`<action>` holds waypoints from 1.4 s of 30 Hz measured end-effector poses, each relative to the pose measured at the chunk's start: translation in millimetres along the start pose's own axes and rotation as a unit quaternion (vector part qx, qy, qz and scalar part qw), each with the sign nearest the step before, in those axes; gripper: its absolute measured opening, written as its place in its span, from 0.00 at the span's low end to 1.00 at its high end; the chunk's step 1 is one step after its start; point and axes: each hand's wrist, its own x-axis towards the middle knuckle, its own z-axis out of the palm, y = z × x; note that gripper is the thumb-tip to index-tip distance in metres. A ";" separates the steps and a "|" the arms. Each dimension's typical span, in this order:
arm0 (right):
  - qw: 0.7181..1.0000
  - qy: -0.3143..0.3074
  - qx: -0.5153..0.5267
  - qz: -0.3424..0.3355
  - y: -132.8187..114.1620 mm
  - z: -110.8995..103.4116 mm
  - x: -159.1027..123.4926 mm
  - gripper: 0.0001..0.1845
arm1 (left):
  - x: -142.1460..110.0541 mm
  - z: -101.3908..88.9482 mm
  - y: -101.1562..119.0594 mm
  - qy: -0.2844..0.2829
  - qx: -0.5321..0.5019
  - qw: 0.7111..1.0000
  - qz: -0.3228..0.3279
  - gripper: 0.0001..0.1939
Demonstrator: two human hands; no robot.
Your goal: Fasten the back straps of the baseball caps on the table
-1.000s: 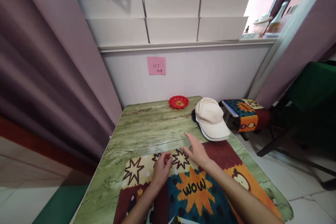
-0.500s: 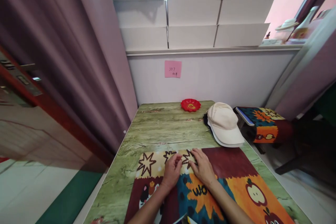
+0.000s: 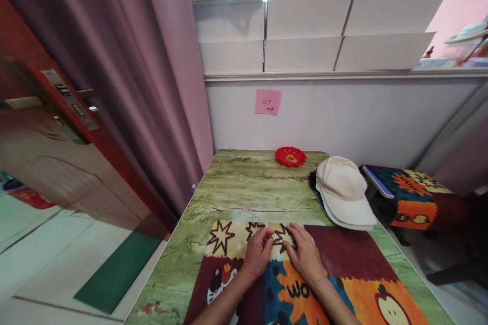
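Observation:
My left hand [image 3: 259,250] rests on a colourful patterned mat [image 3: 351,249], its fingers loosely curled in and nothing visible in them. Beside it, a small gap away, my right hand [image 3: 305,251] lies palm down on the same mat with fingers stretched out and the thumb apart; it is empty. Both forearms come in from the bottom edge and cover part of the mat's star, cow and lettering prints. Farther off to the right of my hands, a cream cap [image 3: 341,183] sits on top of other caps, one dark and one pale.
The mat lies on a green wood-grain table [image 3: 229,183]. A red scalloped dish [image 3: 290,156] stands near its back edge. A pink note [image 3: 268,102] is stuck to the wall. At the right is a cloth-covered stool [image 3: 415,198] with a phone-like slab; a door [image 3: 87,127] and curtain are left.
The view has turned slightly left, so the table and wall things appear farther right and more of the door shows. My hands keep the same pose on the mat.

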 end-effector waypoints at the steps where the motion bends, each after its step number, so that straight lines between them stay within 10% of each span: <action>1: 1.000 -0.001 0.000 0.001 -0.7 0.0 -0.3 0.22 | -0.2 0.1 -0.2 0.002 -0.002 1.000 -0.001 0.11; 10: 0.996 -0.063 0.011 0.062 -22.0 -31.9 31.4 0.22 | 27.8 -5.3 13.6 -0.004 0.000 1.000 -0.027 0.22; 16: 0.998 0.023 -0.059 -0.022 -75.9 -113.1 123.4 0.50 | 95.5 -44.9 112.3 0.060 0.191 0.974 0.108 0.48; 23: 0.968 0.128 -0.205 -0.064 -119.1 -152.9 185.5 0.49 | 114.9 -79.6 208.9 0.162 0.355 0.904 0.177 0.51; 42: 0.963 0.155 -0.214 -0.060 -111.3 -149.5 166.4 0.47 | 94.2 -60.8 195.4 0.155 0.420 0.884 0.137 0.54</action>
